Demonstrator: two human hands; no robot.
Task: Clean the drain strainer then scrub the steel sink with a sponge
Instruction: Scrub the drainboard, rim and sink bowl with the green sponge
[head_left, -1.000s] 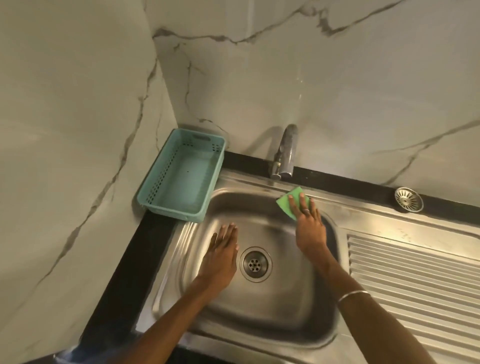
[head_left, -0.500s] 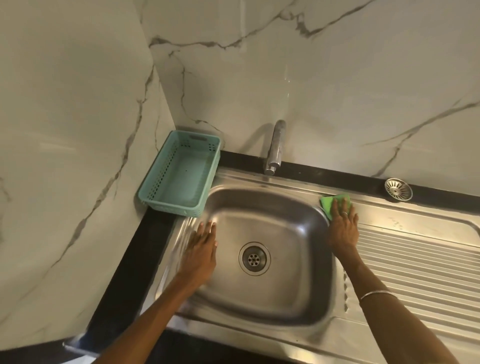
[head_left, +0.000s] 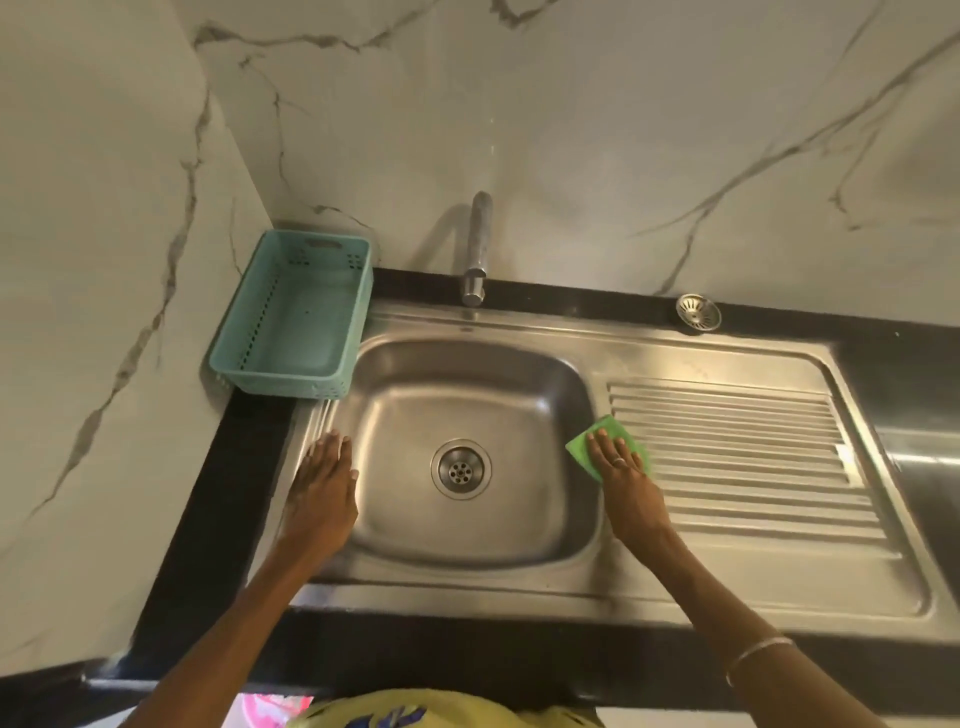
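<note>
Basket (head_left: 296, 332): teal, sits on the desk (head_left: 208, 493) in the corner, clear of the scrubbing.
Left hand (head_left: 324, 486): fingers flat, holding nothing, pressed on the left rim of the sink (head_left: 467, 577), likely for bracing.
Drain (head_left: 460, 469): open in the bowl floor.
Sponge (head_left: 608, 441): green, on the ledge between bowl and ribbed drainboard (head_left: 743, 457).
Right hand (head_left: 621, 467): straight fingers press the sponge flat to scrub.
Strainer (head_left: 698, 312): set aside on the back ledge, well apart.

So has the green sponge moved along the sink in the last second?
Yes. The sponge went from below the tap rightward, then toward the person, onto the ridged drainboard.
</note>
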